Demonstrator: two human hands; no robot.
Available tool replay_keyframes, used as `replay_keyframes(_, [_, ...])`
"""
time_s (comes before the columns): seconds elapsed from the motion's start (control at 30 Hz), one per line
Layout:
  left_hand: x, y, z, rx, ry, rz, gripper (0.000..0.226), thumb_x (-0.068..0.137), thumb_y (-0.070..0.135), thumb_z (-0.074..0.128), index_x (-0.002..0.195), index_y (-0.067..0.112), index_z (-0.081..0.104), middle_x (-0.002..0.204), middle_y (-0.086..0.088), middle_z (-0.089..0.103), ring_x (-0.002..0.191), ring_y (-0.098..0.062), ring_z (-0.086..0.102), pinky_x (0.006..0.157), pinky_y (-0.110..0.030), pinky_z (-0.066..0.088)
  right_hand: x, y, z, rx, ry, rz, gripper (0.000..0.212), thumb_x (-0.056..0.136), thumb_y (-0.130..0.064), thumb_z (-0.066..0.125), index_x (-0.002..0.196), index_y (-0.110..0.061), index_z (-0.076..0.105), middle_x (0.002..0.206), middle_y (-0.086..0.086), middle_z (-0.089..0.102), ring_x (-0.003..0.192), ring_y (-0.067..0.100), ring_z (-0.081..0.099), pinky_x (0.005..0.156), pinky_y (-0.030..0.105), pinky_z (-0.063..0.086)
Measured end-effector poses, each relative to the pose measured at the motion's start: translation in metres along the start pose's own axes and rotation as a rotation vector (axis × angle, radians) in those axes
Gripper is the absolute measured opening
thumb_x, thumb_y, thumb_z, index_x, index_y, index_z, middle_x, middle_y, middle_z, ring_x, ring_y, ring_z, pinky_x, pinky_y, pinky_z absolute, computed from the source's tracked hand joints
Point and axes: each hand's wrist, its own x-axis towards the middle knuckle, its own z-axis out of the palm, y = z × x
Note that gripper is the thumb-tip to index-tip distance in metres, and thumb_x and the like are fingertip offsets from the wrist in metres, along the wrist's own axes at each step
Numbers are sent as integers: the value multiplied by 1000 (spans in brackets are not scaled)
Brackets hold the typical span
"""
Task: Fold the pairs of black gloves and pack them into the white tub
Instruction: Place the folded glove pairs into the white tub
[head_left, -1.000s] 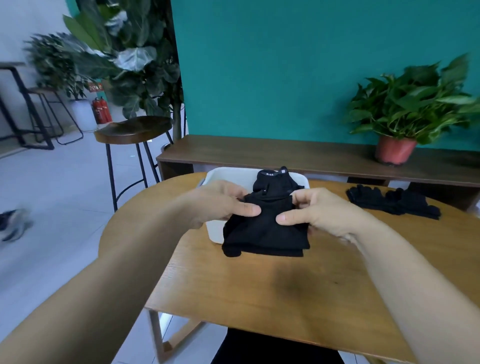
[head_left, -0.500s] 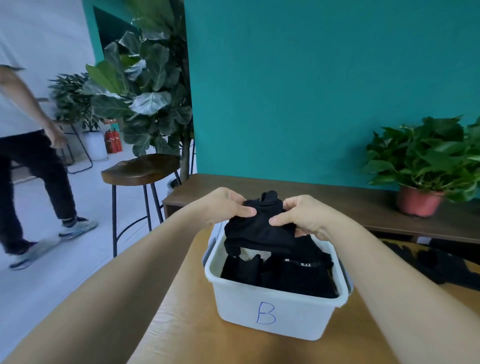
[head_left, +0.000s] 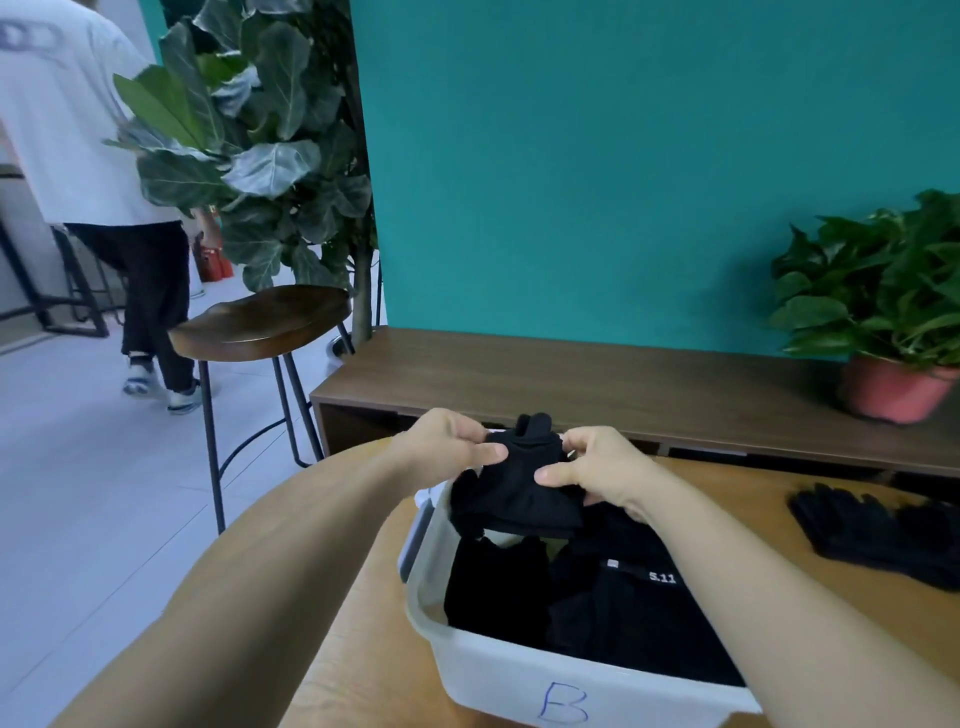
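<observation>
Two-handed hold: left hand (head_left: 447, 447), right hand (head_left: 597, 467), fingers (head_left: 485, 453) clamped on folded gloves (head_left: 519, 499) above white tub (head_left: 493, 680). Risk: unfolding on loose release, snagging rim.

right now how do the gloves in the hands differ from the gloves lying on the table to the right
The held gloves are folded into a compact bundle; the table gloves lie spread out, fingers showing.
The held gloves are pinched by the left hand and right hand above the white tub; the table gloves rest on the table outside the tub, with no hand on them.
Both are black.
</observation>
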Motion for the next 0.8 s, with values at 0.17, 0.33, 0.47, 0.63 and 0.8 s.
replay_keyframes(0.17, [2, -18, 8, 224, 81, -19, 29, 89, 53, 67, 102, 28, 73, 91, 24, 65, 103, -4, 46, 121, -50, 2, 6, 16, 6, -54, -6, 11, 13, 84, -13, 76, 94, -9, 70, 66, -4, 62, 59, 10, 58, 51, 17, 43])
replay_keyframes(0.33, [8, -24, 13, 302, 72, -14, 32, 87, 58, 66, 108, 35, 74, 102, 20, 72, 95, 7, 54, 120, -53, -2, 12, 27, 10, -86, -22, 35, 9, 83, -17, 77, 89, -17, 70, 72, -7, 71, 68, 11, 67, 65, 24, 53])
replay_keyframes(0.47, [8, -23, 14, 329, 25, 34, 25, 89, 55, 64, 102, 36, 75, 91, 21, 74, 84, 21, 50, 119, -55, -7, 14, 34, 7, -101, -56, 44, 11, 83, -19, 77, 76, -21, 70, 62, -11, 68, 61, 10, 64, 64, 26, 48])
replay_keyframes(0.63, [15, -42, 22, 348, 34, 43, 25, 87, 53, 68, 95, 32, 77, 89, 16, 76, 97, 15, 57, 116, -58, -12, 15, 40, 7, -159, -84, 55, 12, 84, -18, 76, 73, -21, 74, 73, -4, 75, 69, 14, 69, 76, 31, 55])
replay_keyframes(0.8, [23, -45, 27, 555, 39, 90, 40, 90, 57, 61, 85, 20, 74, 87, 1, 74, 95, -1, 63, 109, -59, -22, 22, 48, 10, -281, -71, 71, 11, 77, -32, 77, 70, -25, 73, 71, -8, 73, 80, 22, 72, 85, 38, 54])
